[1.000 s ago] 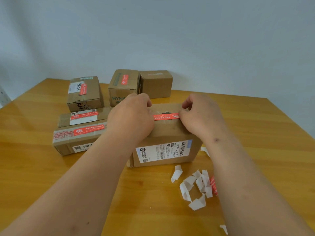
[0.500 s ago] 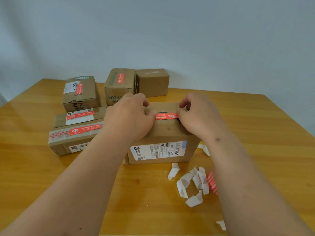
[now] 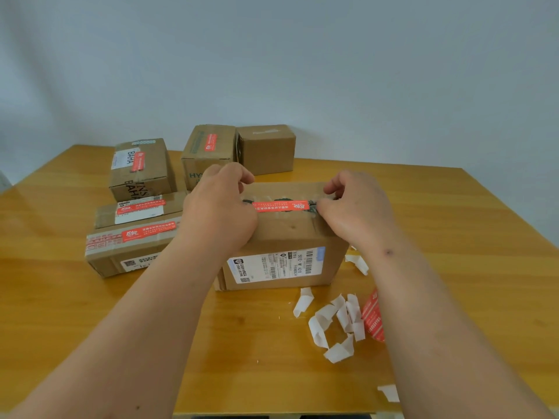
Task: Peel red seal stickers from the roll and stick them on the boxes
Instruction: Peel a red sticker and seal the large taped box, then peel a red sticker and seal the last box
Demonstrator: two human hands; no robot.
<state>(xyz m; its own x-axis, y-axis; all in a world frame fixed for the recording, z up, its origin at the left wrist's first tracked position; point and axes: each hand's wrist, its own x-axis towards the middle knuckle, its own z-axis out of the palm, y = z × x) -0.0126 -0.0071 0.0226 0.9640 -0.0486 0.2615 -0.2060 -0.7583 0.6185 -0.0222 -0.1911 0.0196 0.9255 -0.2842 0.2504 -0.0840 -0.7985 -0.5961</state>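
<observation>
A person's left hand (image 3: 220,213) and right hand (image 3: 354,210), fingers curled, pinch the ends of a red seal sticker (image 3: 282,206) atop the nearest box (image 3: 284,237); rubbing outward from its middle should seat it flat.

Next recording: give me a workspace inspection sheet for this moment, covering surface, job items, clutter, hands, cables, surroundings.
Surface: wooden table, glossy.
Job's things: nearest box with red seal sticker lying across its top; four stickered boxes to the left and behind; plain box at the back shows no sticker; red sticker strip near the right forearm.
Clutter: white backing scraps in front of the nearest box, one near the front edge.
Hands: left hand and right hand at the sticker's ends, fingers curled; the grip itself is hidden.
Cables: nothing seen.
Surroundings: plain pale wall.
</observation>
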